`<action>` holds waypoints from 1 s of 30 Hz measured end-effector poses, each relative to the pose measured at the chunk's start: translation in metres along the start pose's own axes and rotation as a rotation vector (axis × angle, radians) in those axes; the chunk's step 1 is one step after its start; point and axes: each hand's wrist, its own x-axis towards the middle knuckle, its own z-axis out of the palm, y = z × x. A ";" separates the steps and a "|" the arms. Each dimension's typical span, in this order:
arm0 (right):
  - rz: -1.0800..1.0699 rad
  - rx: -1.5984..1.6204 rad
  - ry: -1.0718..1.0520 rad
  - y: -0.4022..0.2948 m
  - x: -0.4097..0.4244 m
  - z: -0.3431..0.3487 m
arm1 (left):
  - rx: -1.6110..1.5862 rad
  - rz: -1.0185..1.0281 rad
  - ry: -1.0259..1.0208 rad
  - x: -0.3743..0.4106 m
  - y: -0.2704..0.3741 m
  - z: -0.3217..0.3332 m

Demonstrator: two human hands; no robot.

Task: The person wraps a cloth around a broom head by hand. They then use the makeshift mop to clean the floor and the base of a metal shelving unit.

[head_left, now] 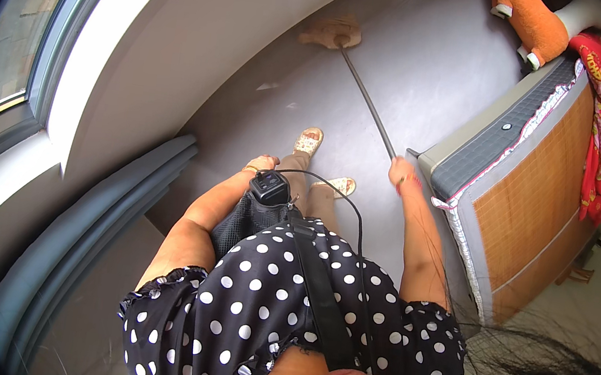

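My right hand is closed around the upper end of a long grey pole. The pole slants away across the smooth grey floor to a tan broom or mop head, slightly blurred, near the base of the wall. My left hand hangs in front of my body, beside a black device that sticks out of a black mesh bag. That device partly covers the hand, so its fingers are hard to make out.
To the right stands a bed with a woven mat, its corner close to my right hand. A red patterned cloth and an orange plush toy lie at its far end. Left are a window and a grey-blue curtain.
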 end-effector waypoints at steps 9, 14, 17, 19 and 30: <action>0.239 -0.058 -0.143 0.113 -0.209 0.064 | 0.048 -0.003 -0.025 0.019 0.023 -0.032; 0.258 0.579 -0.038 0.116 -0.256 0.036 | 0.064 0.112 0.017 0.042 0.035 -0.025; 0.332 0.743 -0.010 0.102 -0.228 0.027 | 0.070 0.174 0.007 0.043 0.050 -0.019; 0.252 0.874 -0.012 0.087 -0.174 0.023 | 0.105 0.218 0.010 0.040 0.062 -0.018; 0.187 0.347 0.147 -0.006 0.096 -0.050 | 0.043 0.223 -0.008 0.028 0.058 0.024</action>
